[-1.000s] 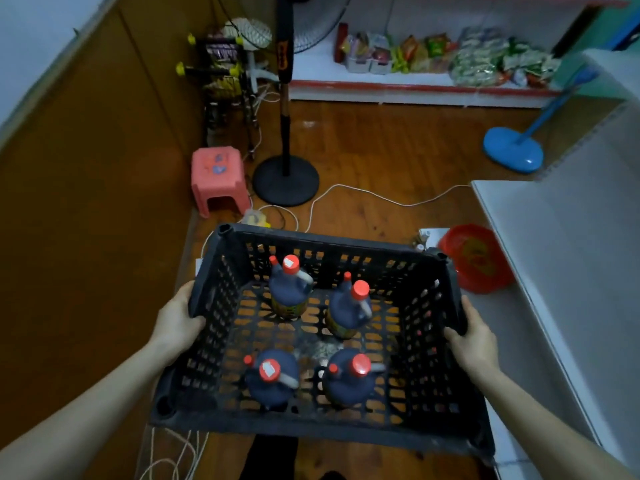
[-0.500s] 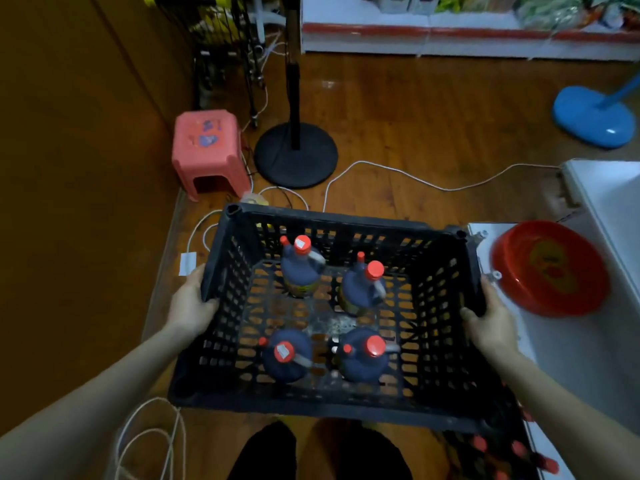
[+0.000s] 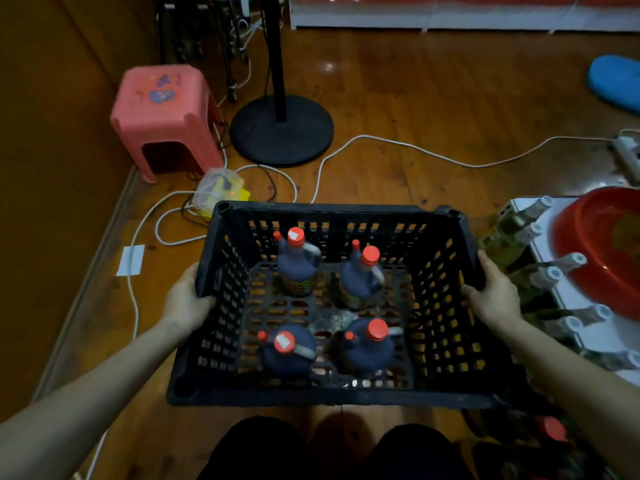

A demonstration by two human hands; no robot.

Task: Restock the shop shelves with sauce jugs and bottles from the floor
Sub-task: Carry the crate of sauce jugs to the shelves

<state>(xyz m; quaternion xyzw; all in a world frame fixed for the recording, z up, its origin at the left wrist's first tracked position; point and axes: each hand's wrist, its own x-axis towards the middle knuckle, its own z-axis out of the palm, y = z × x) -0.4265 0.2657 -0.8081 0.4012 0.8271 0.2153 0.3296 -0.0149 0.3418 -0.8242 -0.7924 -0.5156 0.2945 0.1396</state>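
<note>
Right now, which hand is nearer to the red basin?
Right. The right hand grips the crate at its right wall, beside the red basin; the left hand grips the opposite wall, with the crate between.

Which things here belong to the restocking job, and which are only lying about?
Job: crate, gripped by left hand and right hand; four jugs in it; bottles at its right.
Lying about: stool, fan base, cable, red bowl, blue base, power strip.

You're getting a dim, warm-tinted feed. Glare spot on the wooden floor (image 3: 327,66). Fisheye bending at the edges; red basin (image 3: 595,258) and bottles (image 3: 553,273) at right look smeared.
</note>
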